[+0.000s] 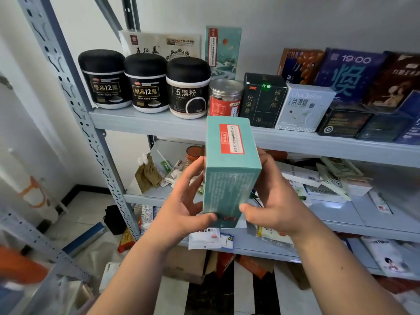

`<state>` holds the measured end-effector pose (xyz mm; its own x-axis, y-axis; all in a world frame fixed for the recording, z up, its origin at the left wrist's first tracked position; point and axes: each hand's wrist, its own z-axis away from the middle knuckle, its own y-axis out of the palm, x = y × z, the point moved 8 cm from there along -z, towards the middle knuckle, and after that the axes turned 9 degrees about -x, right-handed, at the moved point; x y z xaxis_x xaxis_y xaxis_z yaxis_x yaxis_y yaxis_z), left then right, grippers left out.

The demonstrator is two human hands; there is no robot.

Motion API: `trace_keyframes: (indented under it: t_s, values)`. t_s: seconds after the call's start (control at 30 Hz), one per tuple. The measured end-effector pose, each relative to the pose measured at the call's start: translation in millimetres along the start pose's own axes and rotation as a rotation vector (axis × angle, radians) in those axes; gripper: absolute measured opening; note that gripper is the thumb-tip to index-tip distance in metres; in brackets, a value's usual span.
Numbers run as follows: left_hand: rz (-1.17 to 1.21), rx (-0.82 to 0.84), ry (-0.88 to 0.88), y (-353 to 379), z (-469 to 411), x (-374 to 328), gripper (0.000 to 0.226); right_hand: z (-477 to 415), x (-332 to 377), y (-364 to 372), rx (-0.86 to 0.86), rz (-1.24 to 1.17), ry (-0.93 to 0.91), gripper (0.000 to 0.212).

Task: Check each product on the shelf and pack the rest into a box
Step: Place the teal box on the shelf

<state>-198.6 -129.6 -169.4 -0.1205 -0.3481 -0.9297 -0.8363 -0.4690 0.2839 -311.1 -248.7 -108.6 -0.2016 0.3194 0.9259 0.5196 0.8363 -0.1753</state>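
A tall teal box (230, 176) with a red label on its upper face is held up in front of the grey metal shelf (145, 123). My left hand (188, 203) grips its left side, thumb on the near lower corner. My right hand (272, 201) grips its right side, thumb on the front face. A matching teal box (223, 52) stands at the back of the top shelf. Three black-lidded jars (145, 84), a clear jar with a metal lid (225, 97) and several dark and white boxes (304, 108) line that shelf.
The lower shelf (336, 214) holds loose sachets, packets and flat white boxes. A cardboard box (188, 267) sits on the floor under the shelf, among scattered packets. A second rack's grey upright (34, 237) crosses the lower left.
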Motion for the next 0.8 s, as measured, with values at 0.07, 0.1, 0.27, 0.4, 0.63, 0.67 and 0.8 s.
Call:
trace_keyframes:
  t_s: [0.07, 0.1, 0.27, 0.4, 0.63, 0.67, 0.8]
  values:
    - [0.039, -0.010, -0.025, -0.6, 0.2, 1.6, 0.086, -1.0, 1.8, -2.8, -0.029, 0.044, -0.007, 0.071]
    - [0.070, -0.041, -0.038, -2.5, 0.0, 2.0, 0.077, -1.6, 3.2, -4.5, -0.052, 0.065, -0.013, 0.068]
    - [0.217, -0.226, -0.250, -9.9, -4.4, 7.7, 0.045, -6.3, 11.6, -15.4, -0.232, 0.058, -0.027, 0.091]
    - [0.061, -0.149, -0.260, -5.9, -4.3, -4.6, 0.042, -16.5, 27.2, -14.7, -0.248, 0.020, -0.033, 0.103]
    - [-0.221, -0.057, -0.065, -9.2, -15.0, -37.9, 0.097, -24.1, 68.8, -24.1, -0.203, 0.041, -0.111, 0.078]
    - [-0.257, -0.064, -0.030, -9.4, -17.0, -45.0, 0.095, -25.7, 78.7, -28.2, -0.200, 0.074, -0.125, 0.072]
    - [-0.384, -0.061, 0.106, -2.6, -26.6, -78.7, 0.088, -33.9, 121.3, -46.9, -0.143, 0.295, -0.168, 0.059]
